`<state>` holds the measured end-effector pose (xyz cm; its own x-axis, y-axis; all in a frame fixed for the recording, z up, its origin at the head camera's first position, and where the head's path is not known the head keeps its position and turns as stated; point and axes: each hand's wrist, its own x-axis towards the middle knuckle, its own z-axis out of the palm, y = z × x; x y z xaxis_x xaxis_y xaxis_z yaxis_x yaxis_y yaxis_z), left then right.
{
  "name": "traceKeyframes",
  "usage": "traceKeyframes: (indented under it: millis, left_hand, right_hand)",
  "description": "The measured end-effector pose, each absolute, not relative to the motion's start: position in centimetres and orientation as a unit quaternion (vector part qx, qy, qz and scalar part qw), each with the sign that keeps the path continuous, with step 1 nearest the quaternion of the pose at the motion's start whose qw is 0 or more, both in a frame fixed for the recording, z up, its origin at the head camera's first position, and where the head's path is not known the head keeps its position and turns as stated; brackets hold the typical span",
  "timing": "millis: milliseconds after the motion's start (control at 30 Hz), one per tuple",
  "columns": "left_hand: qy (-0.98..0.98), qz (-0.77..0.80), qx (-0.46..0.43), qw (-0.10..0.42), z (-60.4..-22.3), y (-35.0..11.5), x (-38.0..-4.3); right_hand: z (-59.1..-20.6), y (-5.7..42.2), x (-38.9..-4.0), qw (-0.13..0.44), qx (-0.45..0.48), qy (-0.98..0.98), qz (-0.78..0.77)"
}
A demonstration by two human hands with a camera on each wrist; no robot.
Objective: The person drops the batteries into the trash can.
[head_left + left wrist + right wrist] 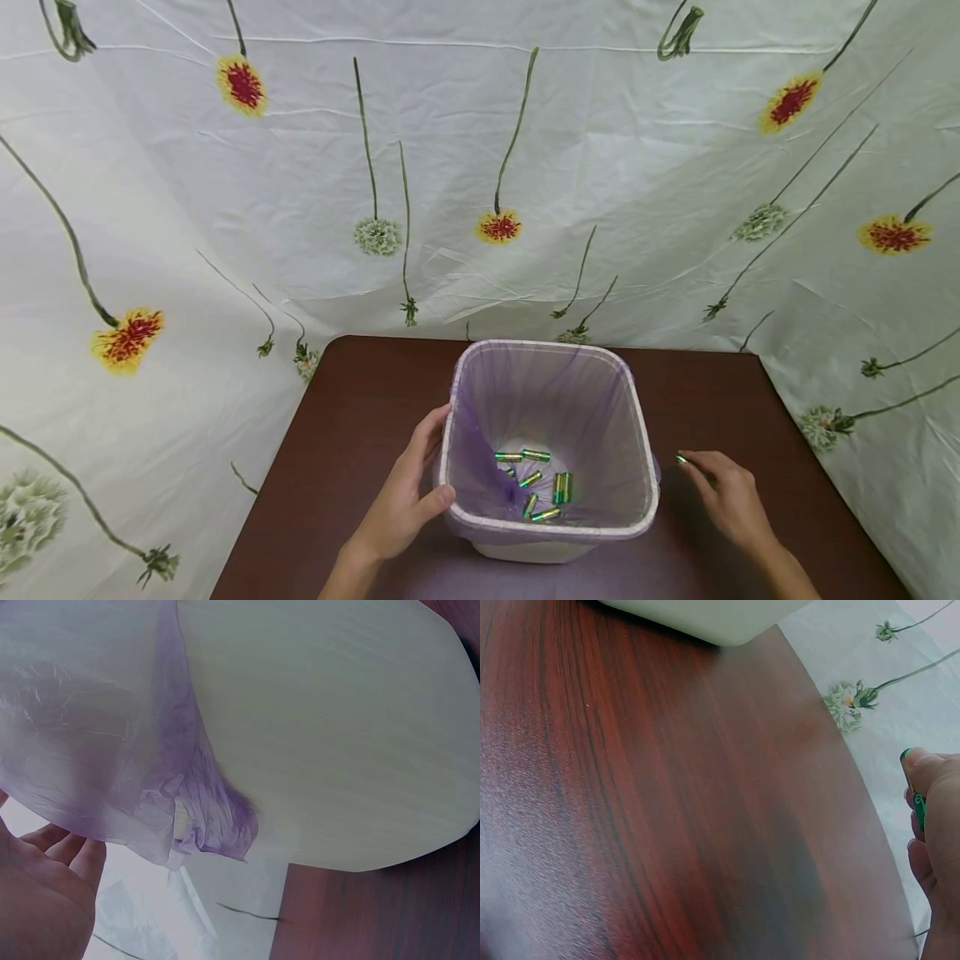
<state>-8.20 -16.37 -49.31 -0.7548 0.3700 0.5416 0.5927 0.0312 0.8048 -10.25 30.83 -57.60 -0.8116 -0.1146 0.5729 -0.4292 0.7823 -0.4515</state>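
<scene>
A white bin (551, 533) lined with a translucent purple bag (480, 417) stands on the table. Several green and gold batteries (531, 478) lie scattered on its lined bottom. My left hand (408, 483) rests against the bin's left side, fingers spread along the outside and the thumb tip at the rim. In the left wrist view, the left fingers (75, 851) touch the bag just below the rim. To the right of the bin, my right hand (727, 492) pinches a green and gold battery (919, 810) between thumb and fingers; most of it is hidden by the hand.
The dark brown table (382, 375) has rounded corners and a wood grain. White cloth (450, 150) printed with flowers hangs behind it and along both sides. A bunched fold of purple bag (217, 810) hangs over the bin's outside.
</scene>
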Motion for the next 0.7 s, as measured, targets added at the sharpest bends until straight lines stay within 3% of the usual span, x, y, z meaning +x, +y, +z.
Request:
traceKeyframes:
  millis: [700]
  left_hand:
    - [-0.716,-0.608,-0.331,0.089,-49.3,-16.4,-8.1]
  right_hand:
    - [-53.7,31.1,-11.1,0.248,0.180,-0.909,0.284]
